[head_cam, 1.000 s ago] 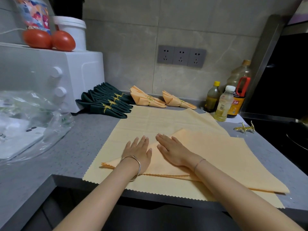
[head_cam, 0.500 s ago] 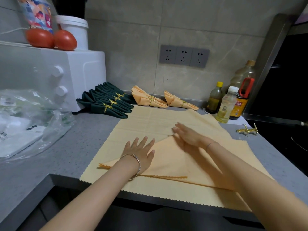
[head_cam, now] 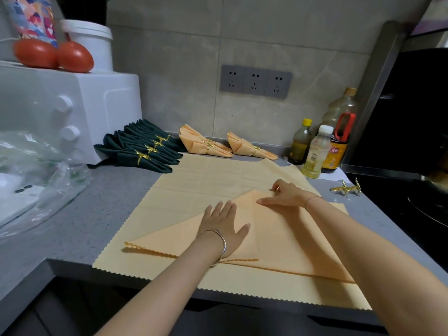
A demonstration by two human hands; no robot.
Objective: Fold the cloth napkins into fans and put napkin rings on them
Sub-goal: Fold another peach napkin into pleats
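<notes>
A peach napkin (head_cam: 278,238), folded into a triangle, lies on a second peach napkin (head_cam: 194,185) spread flat on the grey counter (head_cam: 97,214). My left hand (head_cam: 223,224) presses flat on the triangle's left half, fingers straight. At the triangle's top corner, my right hand (head_cam: 283,194) has its fingers curled on the cloth tip. Two gold napkin rings (head_cam: 346,189) lie loose on the counter to the right. Finished fans with rings sit at the back: several dark green ones (head_cam: 143,151) and two peach ones (head_cam: 206,145).
A white oven (head_cam: 84,112) with tomatoes and a tub on top stands at the back left, with a plastic bag (head_cam: 36,170) in front of it. Bottles (head_cam: 315,154) crowd the back right beside a black stove (head_cam: 412,202). The flat napkin overhangs the counter's front edge.
My right hand slid from the triangle's middle up to its top corner and curled its fingers there. My left hand stayed pressing on the left half.
</notes>
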